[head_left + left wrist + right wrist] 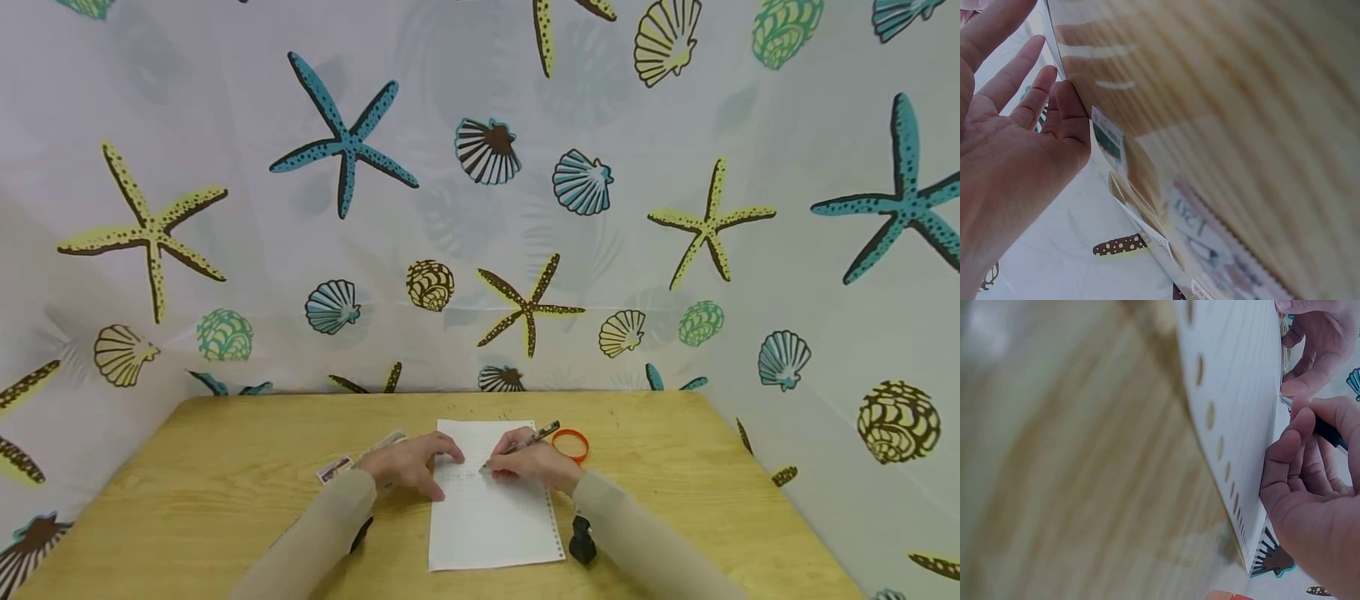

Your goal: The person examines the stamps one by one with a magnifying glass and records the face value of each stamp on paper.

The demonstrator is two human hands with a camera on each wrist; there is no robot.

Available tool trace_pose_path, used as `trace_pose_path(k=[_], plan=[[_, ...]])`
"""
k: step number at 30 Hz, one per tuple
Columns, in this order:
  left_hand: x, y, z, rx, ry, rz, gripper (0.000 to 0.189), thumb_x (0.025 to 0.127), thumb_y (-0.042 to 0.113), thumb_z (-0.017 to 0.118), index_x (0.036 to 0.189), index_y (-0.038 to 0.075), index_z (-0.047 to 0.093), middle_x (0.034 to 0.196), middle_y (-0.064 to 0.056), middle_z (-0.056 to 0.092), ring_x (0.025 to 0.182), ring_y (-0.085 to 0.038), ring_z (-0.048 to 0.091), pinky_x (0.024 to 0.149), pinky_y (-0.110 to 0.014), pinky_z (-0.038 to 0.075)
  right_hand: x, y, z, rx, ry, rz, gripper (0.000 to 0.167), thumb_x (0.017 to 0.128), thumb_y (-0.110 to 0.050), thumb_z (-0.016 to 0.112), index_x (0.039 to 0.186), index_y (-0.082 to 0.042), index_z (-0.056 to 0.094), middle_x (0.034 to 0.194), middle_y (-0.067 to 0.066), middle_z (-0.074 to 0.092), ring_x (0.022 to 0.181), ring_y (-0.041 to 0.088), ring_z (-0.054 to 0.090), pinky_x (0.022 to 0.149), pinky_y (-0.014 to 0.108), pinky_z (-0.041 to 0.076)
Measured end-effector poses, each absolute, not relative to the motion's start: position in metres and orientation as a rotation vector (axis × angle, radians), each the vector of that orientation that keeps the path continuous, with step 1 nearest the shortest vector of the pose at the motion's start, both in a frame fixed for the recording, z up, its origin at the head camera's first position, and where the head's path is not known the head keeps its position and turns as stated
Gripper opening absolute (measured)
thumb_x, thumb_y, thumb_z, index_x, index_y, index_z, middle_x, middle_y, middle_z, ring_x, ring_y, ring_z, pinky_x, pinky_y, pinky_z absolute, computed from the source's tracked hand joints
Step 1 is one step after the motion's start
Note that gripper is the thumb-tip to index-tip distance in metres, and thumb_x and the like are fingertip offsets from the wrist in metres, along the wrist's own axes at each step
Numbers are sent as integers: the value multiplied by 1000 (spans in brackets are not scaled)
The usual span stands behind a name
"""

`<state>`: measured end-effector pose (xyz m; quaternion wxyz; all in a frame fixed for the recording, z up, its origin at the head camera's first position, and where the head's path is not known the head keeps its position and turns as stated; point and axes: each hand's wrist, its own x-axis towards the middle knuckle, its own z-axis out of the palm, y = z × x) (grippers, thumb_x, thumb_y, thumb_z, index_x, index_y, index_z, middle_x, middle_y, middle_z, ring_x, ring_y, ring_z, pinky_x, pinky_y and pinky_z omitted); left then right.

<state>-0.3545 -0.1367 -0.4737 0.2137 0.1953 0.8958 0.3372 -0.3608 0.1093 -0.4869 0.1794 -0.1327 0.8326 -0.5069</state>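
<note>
A sheet of lined paper point(495, 533) with punched holes down its right edge lies on the wooden table. My right hand point(532, 462) pinches a dark pen point(546, 431), its tip at the end of a short line of handwriting point(459, 477). On the sheet's left edge rests my left hand point(405, 462), fingers spread and thumb apart. Beside that hand, a small printed stamp point(333, 469) lies on the table; in the left wrist view, the stamp point(1210, 244) shows a toothed edge. The right wrist view shows fingers curled round the pen point(1330, 431).
A red ring point(587, 450) lies right of the sheet, just behind my right wrist. More flat paper pieces point(1141, 219) are partly hidden behind my left hand. A patterned cloth point(465, 208) with starfish and shells hangs behind and beside the table point(225, 483).
</note>
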Motion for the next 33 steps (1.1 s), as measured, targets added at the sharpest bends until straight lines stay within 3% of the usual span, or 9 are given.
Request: trace_pose_path(k=[13, 24, 33], plan=[[-356, -135, -468, 531, 2507, 916, 53, 73, 9, 85, 119, 24, 65, 152, -8, 39, 144, -34, 30, 117, -60, 21, -364, 110, -482, -375, 2328, -1450, 15, 88, -18, 73, 88, -7, 64, 78, 3, 71, 68, 11, 61, 63, 22, 48], [-354, -134, -474, 500, 2485, 937, 50, 73, 9, 85, 117, 25, 66, 154, -9, 36, 145, -35, 27, 117, -62, 18, -362, 110, -488, -372, 2299, -1477, 13, 87, -15, 73, 87, -7, 63, 77, 3, 71, 67, 10, 61, 61, 22, 48], [-356, -135, -472, 539, 2505, 918, 50, 73, 9, 85, 116, 24, 66, 151, -7, 39, 141, -33, 33, 116, -59, 24, -361, 109, -485, -365, 2339, -1467, 12, 87, -14, 73, 86, -7, 63, 77, 4, 71, 66, 10, 60, 59, 21, 47]])
